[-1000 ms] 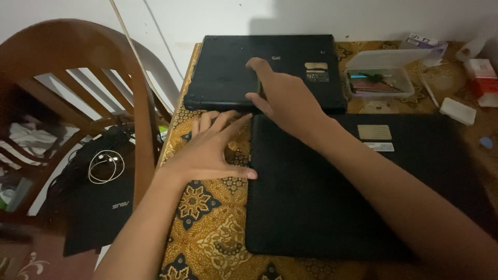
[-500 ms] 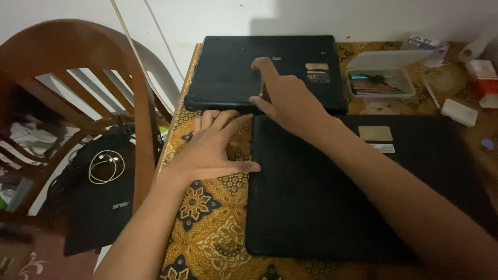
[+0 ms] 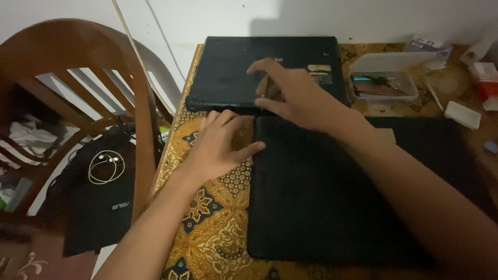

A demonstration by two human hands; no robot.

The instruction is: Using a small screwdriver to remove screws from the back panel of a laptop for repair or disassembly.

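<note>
Two shut black laptops lie on a table with a yellow patterned cloth (image 3: 207,233). The far laptop (image 3: 228,72) sits against the wall; the near laptop (image 3: 321,197) lies in front of it. My left hand (image 3: 220,145) rests flat on the cloth, fingers apart, its thumb touching the near laptop's left edge. Reaching across the near laptop, my right hand (image 3: 301,96) has its spread fingers on the far laptop's lid by its front edge. Neither hand holds anything.
A clear plastic box (image 3: 384,78) with small items stands right of the far laptop. A small white block (image 3: 463,114) and a red and white pack (image 3: 485,78) lie at the far right. A wooden chair (image 3: 78,57) stands left, above a black bag (image 3: 98,218) with white earphones (image 3: 106,166).
Both hands stay almost where they were. My right hand's fingers have shifted slightly on the far laptop's lid; my left thumb now touches the near laptop's edge.
</note>
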